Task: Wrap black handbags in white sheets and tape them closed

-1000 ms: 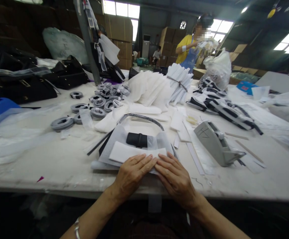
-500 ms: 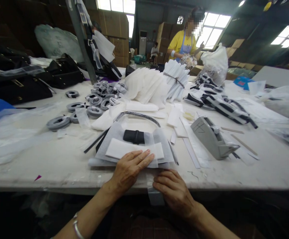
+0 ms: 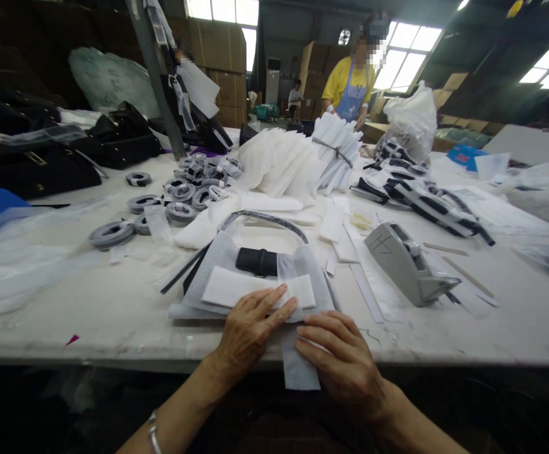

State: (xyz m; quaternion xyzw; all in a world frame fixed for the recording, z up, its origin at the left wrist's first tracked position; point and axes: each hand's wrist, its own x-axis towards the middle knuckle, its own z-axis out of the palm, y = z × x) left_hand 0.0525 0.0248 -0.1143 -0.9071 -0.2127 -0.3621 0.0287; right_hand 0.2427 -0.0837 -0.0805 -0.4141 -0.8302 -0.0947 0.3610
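Observation:
A black handbag lies on the table in front of me, wrapped in translucent white sheet, its handle arching away from me. Its dark flap strap shows uncovered. Across the front is a white foam pad. My left hand rests on the pad's lower edge, fingers stretched out flat. At the bag's lower right edge, my right hand has its fingers bent close together over the side of a thin pale strip. That strip runs from the bag past the table edge. My right thumb is hidden.
A grey tape dispenser stands to the right. Beyond the bag are grey coiled straps, white sheet stacks and wrapped black straps. Black bags lie at far left. Across the table stands a person in a blue apron.
My right hand has moved up slightly to the bag's edge, and more of the pale strip shows below. My left hand stays on the pad. The person across has lowered their arms.

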